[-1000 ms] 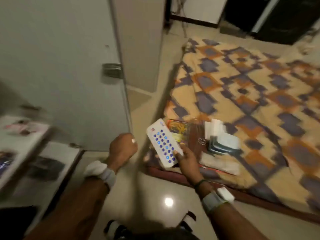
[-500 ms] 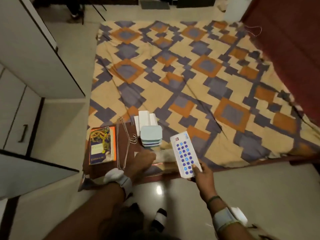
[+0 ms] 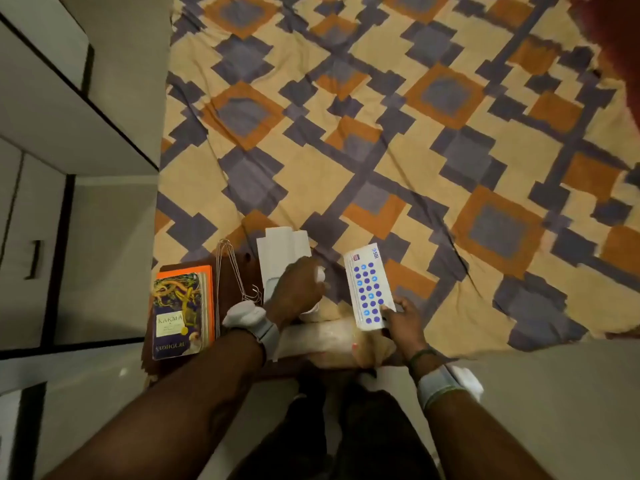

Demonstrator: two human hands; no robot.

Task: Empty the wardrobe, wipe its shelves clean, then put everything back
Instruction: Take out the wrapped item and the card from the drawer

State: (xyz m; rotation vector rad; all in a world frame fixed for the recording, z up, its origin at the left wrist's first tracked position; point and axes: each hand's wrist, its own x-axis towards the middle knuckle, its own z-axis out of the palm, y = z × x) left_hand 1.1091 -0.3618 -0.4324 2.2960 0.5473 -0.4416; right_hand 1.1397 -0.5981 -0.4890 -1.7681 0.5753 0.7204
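Observation:
My right hand (image 3: pixel 401 320) pinches the lower end of a white card with blue dots (image 3: pixel 369 289), held just above the patterned bedspread (image 3: pixel 381 133). My left hand (image 3: pixel 298 289) lies over a stack of small pale boxes (image 3: pixel 309 309), fingers curled down round it, and hides most of the stack. White folded papers (image 3: pixel 282 249) lie just beyond that hand. A clear plastic packet (image 3: pixel 322 341) sits at the mattress edge under both wrists. A book with an orange and purple cover (image 3: pixel 180 313) and wire hangers (image 3: pixel 230 271) lie to the left.
The wardrobe (image 3: pixel 41 109) stands at the left with a door open and a drawer handle (image 3: pixel 34 259) showing. Glossy floor tiles (image 3: pixel 554 393) run along the near side of the mattress. A dark red cloth (image 3: pixel 620 46) hangs at the top right.
The view swung from the wardrobe to the mattress and closed in. My left hand moved up from the plastic packet onto the stack of boxes. My right hand kept the dotted card.

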